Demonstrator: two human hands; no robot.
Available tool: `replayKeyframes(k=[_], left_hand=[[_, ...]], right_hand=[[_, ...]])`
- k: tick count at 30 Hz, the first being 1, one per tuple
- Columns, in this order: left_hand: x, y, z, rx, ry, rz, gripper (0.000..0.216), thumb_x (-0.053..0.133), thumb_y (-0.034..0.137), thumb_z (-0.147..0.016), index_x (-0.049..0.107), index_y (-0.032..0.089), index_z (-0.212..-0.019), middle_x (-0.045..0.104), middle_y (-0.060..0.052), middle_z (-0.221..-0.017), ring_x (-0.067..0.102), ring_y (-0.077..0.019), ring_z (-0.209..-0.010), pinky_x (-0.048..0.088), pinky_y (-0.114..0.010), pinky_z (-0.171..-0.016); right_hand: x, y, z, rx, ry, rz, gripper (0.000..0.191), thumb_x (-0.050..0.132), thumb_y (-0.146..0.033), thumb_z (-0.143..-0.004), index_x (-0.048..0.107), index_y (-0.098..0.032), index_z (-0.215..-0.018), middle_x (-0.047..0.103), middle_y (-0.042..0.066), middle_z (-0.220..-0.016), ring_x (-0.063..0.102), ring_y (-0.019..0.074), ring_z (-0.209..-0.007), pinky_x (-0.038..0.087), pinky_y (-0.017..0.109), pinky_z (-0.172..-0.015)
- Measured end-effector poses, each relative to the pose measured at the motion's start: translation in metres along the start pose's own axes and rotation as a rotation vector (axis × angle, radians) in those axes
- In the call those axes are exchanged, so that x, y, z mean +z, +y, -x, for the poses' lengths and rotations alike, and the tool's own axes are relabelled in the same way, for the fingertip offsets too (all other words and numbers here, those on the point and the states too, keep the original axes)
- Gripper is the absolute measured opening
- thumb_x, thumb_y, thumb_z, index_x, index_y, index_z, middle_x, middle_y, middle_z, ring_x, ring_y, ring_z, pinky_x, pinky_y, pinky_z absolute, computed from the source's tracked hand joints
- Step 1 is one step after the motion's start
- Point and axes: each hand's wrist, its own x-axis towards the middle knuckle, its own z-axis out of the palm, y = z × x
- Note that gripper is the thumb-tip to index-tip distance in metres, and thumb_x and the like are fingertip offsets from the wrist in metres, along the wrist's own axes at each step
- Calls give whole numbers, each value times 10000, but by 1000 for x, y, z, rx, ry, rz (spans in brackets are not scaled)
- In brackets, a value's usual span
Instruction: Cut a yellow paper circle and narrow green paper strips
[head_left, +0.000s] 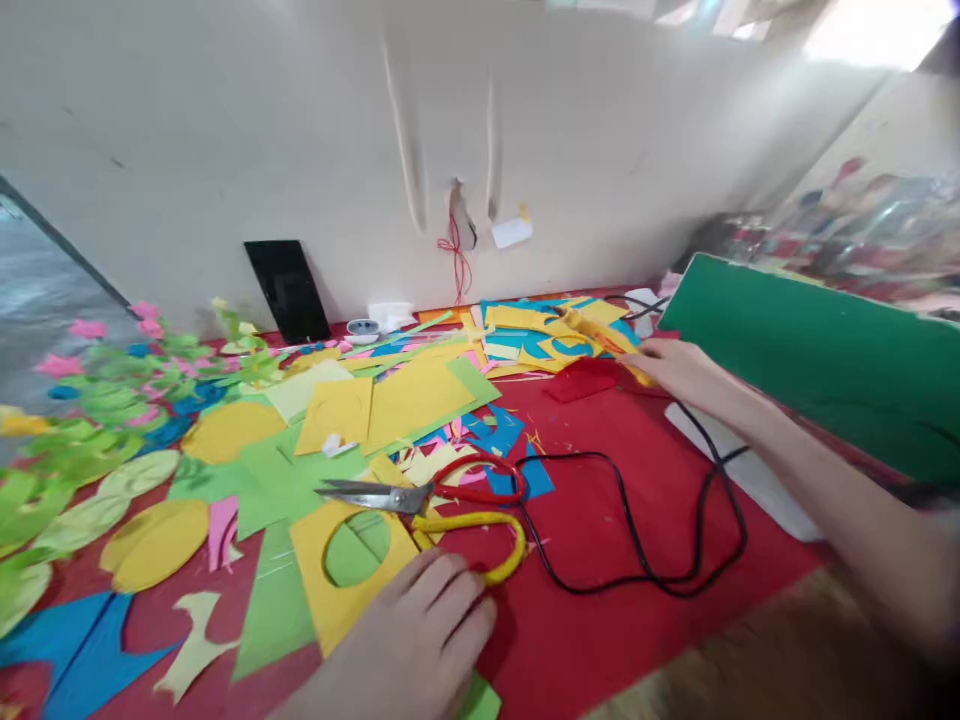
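Note:
My left hand (pixel 424 625) rests at the lower middle, fingers lying down over the edge of a yellow paper sheet with a round hole (pixel 309 560). Its fingertips are beside the yellow handle of the scissors (pixel 405 498); the other handle is red, and the blades point left. Farther off, at the right, my right hand (pixel 679 368) is closed around a yellow glue gun (pixel 592 328), partly hidden by the fingers. A black cord (pixel 626 500) trails from that hand and loops over the red tabletop (pixel 585 620). Under the glue gun lies a dark red translucent piece (pixel 581 380).
Paper sheets and scraps (pixel 420 400) cover the middle. At the left stand paper flowers and leaves (pixel 120 400), with yellow paper ovals (pixel 154 545) nearby. A black phone (pixel 287 290) leans on the wall. A green board (pixel 810 360) and a white object (pixel 757 480) are at the right.

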Motion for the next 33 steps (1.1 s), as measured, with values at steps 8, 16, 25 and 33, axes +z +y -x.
replayKeyframes(k=[8,16,25,33], left_hand=[[9,-4,4,-30,62,0,250,346,276,-900,588,222,-933,634,28,-909,502,-154,-889,323,-273,-869],[14,-2,5,-62,90,-10,231,371,289,-891,596,237,-913,638,40,-902,498,-149,-896,284,-275,-895],[19,-4,7,-39,114,-30,252,358,294,-894,605,253,-913,649,50,-895,507,-148,-881,313,-275,-870],[12,0,7,-49,51,12,210,413,260,-870,610,220,-932,647,14,-922,511,-164,-893,371,-289,-866]], right_hand=[[15,-21,-9,-7,-37,116,302,459,-356,-853,539,-128,-1033,567,74,-1015,559,170,-887,460,378,-768],[32,-52,-6,-114,77,94,311,431,-357,-867,527,-124,-1047,564,78,-1018,555,173,-899,458,378,-772],[39,-77,9,-211,12,-3,298,419,-361,-873,543,-131,-1017,579,65,-980,567,148,-841,471,343,-740],[-8,4,-40,48,-101,77,244,477,-305,-850,547,-135,-1011,566,68,-1005,561,160,-869,471,350,-745]])
